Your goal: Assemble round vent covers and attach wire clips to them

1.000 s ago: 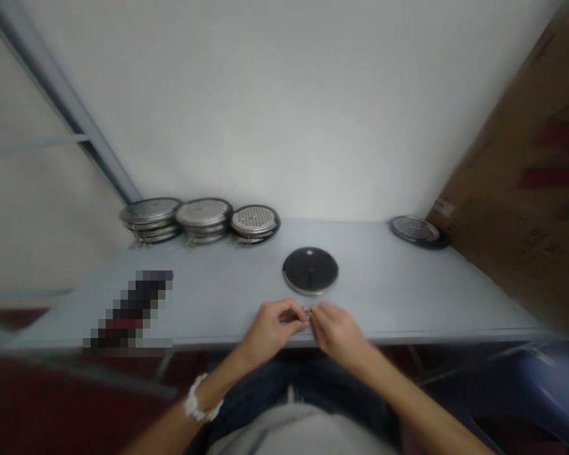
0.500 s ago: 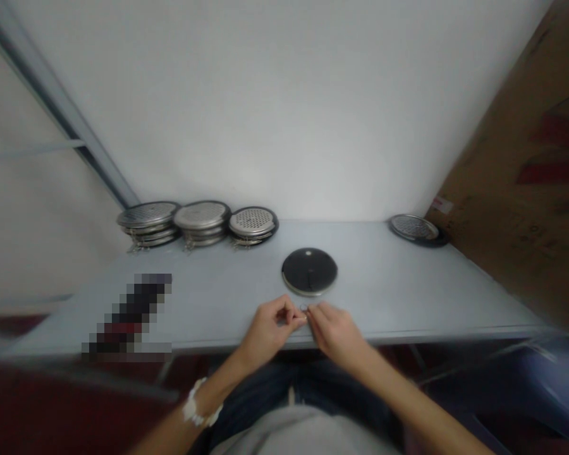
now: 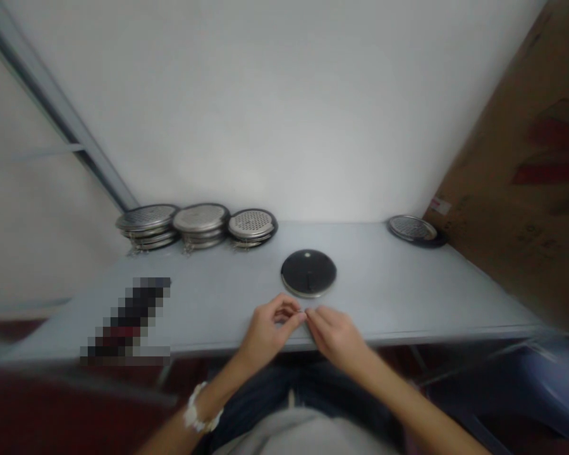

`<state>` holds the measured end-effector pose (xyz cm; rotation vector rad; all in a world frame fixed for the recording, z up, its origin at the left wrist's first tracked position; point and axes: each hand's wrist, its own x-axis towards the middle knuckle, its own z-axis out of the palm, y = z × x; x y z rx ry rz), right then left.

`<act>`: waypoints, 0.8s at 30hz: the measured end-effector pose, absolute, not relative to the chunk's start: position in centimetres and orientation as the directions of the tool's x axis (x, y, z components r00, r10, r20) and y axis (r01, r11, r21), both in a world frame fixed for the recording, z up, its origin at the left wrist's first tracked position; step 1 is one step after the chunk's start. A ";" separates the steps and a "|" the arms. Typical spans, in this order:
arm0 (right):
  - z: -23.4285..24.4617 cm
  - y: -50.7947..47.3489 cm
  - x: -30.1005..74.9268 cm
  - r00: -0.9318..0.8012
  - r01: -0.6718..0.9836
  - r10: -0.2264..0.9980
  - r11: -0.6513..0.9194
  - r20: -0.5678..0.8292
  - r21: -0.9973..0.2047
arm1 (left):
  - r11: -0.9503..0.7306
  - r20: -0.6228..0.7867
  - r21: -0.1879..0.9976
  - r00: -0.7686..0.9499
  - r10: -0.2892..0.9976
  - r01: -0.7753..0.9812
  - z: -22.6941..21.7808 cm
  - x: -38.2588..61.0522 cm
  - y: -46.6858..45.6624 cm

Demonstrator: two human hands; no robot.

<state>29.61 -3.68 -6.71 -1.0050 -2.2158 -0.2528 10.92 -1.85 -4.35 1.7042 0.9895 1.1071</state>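
Note:
My left hand [image 3: 269, 332] and my right hand [image 3: 334, 335] meet at the near edge of the grey table [image 3: 408, 297], fingertips pinched together on a tiny metal part too small to name. Just beyond them lies a dark round disc with a metal rim [image 3: 308, 272], flat on the table and touched by neither hand. A white bracelet [image 3: 198, 411] is on my left wrist.
Three stacks of perforated metal discs [image 3: 200, 222] stand at the back left by the wall. One more perforated disc [image 3: 412, 229] lies at the back right beside a large cardboard box [image 3: 526, 189]. A pixelated dark object [image 3: 128, 319] lies at the left front.
The hands have stayed together at the table's edge, with only slight finger movement. The view has shifted a little.

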 end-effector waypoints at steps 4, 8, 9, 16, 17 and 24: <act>-6.5 -3.8 29.6 -0.457 0.718 0.612 0.683 0.645 -0.139 | -0.428 0.349 0.875 0.318 0.881 0.226 -4.4 10.8 -2.0; -6.6 -3.8 29.7 -0.429 0.716 0.632 0.674 0.646 -0.183 | -0.588 0.501 0.753 0.322 0.804 0.296 -4.1 10.8 -2.4; -6.7 -3.8 29.8 -0.425 0.717 0.634 0.672 0.646 -0.188 | -0.633 0.544 0.714 0.332 0.770 0.300 -4.1 10.9 -2.5; -7.0 -3.6 29.9 -0.435 0.711 0.650 0.673 0.623 -0.205 | -0.812 0.726 0.456 0.376 0.576 0.365 -5.2 11.2 -2.9; -7.0 -3.6 29.9 -0.438 0.715 0.652 0.670 0.619 -0.200 | -0.819 0.729 0.433 0.388 0.564 0.376 -5.3 11.2 -2.9; -7.0 -3.8 29.6 -0.478 0.746 0.619 0.661 0.623 -0.084 | -0.799 0.721 0.488 0.352 0.596 0.353 -5.3 11.3 -3.0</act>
